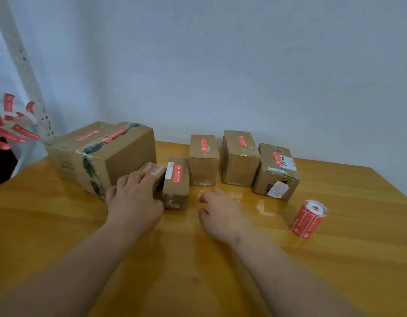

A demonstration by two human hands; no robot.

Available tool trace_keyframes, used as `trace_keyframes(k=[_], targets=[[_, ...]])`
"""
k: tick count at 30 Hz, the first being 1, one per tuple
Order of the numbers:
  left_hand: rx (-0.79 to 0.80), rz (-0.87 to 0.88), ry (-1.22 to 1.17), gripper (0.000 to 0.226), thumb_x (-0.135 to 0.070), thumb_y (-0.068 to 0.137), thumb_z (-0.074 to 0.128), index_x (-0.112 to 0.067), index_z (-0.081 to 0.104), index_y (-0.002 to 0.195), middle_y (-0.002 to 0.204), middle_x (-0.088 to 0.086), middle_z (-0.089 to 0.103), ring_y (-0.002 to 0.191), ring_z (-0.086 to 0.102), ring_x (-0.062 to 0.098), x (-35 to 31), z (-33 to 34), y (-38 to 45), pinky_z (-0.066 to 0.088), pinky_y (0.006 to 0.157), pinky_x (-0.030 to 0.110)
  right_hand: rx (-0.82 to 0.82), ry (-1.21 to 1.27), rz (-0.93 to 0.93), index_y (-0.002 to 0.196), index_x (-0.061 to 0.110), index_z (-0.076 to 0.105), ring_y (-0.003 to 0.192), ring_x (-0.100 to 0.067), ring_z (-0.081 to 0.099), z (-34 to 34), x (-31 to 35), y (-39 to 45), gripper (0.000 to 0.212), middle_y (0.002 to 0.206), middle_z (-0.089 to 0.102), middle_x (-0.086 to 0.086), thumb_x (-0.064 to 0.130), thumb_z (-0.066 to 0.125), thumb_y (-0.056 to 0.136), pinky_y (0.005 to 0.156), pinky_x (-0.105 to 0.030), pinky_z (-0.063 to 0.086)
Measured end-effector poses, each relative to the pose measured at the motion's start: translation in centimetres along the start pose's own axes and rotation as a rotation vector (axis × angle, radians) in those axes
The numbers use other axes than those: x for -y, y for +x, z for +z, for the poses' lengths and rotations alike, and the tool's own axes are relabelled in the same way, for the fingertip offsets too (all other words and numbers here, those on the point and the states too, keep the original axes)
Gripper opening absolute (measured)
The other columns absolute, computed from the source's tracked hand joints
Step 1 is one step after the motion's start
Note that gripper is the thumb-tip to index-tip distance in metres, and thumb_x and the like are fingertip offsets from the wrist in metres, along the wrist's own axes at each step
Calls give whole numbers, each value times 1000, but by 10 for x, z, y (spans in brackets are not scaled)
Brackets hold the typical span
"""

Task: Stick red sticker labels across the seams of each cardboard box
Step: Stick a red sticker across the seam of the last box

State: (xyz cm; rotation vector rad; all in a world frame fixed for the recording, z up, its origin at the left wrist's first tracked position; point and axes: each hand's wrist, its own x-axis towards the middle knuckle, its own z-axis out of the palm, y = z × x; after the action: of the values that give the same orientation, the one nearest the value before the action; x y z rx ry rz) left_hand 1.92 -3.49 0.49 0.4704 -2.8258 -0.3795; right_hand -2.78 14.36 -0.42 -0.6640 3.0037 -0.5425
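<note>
Several cardboard boxes stand in a row at the back of the wooden table [198, 259], each with a red sticker on top. My left hand [135, 200] grips a small box [152, 171] that leans against the large taped box [101, 154]. Right beside it is a narrow box [176, 184] bearing a red sticker [176, 173]. My right hand [220, 211] hovers just above the table in front of the row, fingers curled apart and holding nothing. A roll of red sticker labels [309, 218] stands upright at the right.
Further boxes sit at the back: a middle box [203, 160], a taller box [239, 157] and a box with white labels [276, 171]. A tangle of used label backing strip [12, 124] hangs at the far left beside a white metal post [21, 65]. A wall rises behind.
</note>
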Motion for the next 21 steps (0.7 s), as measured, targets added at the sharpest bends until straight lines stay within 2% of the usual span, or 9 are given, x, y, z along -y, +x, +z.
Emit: trace_keyframes(k=[3,8,17,19,21], targets=[[54,-83,47,65,-31,84,58,-32,34,144,150,-2,31,140,23,25,19,1,-9,22,115,52,27,-14,-71,126,21,56,113,-23,54,7,13,-2,33,122,51,0,26,51,94,93,-36,49],[106,-165,-93,65,-15,88,57,-26,31,147,153,3,25,142,15,31,38,8,-15,27,116,48,112,-42,-147,133,23,53,116,-23,50,16,33,-1,40,126,48,-1,24,52,93,98,-37,47],[29,51,-319,55,-13,91,55,-16,40,144,150,4,33,140,25,22,33,37,19,26,115,33,138,-11,-160,139,19,45,126,-28,45,38,36,34,50,136,46,-5,19,52,90,105,-39,42],[67,119,-367,60,-10,91,55,-14,35,147,155,3,30,145,20,19,28,43,34,18,116,28,130,6,-142,142,17,40,133,-28,39,40,35,44,53,146,38,-5,19,51,91,110,-39,38],[131,157,-347,68,-9,93,53,-14,23,154,161,-1,19,150,6,18,24,48,48,8,118,27,141,21,-103,148,18,32,142,-29,28,41,34,51,59,158,21,-5,19,52,92,115,-42,31]])
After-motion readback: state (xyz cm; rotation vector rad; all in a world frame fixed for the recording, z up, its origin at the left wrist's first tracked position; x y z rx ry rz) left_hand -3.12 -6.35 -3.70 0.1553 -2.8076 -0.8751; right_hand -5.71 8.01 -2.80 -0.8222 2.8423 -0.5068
